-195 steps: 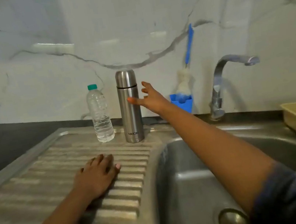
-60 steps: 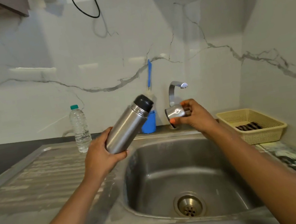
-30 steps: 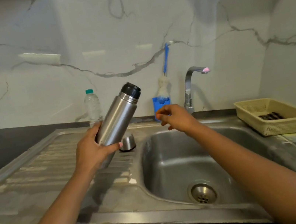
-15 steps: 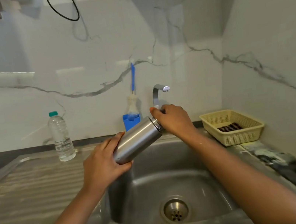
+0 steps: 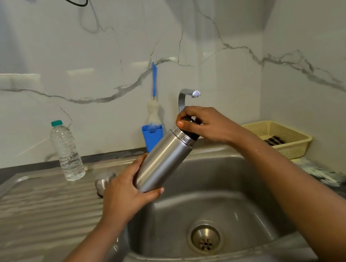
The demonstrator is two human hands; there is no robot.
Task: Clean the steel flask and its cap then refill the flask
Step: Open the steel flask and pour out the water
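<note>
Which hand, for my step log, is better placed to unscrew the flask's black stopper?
Right: the right hand grips the black stopper; the left hand holds the steel flask, tilted over the sink.

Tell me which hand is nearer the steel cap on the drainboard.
Left. The left hand grips the flask at its base right beside the cap, partly hiding it. The right hand is farther right, above the sink, gripping the flask's black stopper.

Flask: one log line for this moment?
left hand holds flask tilted over sink | right hand grips black stopper | steel cap on drainboard
</note>
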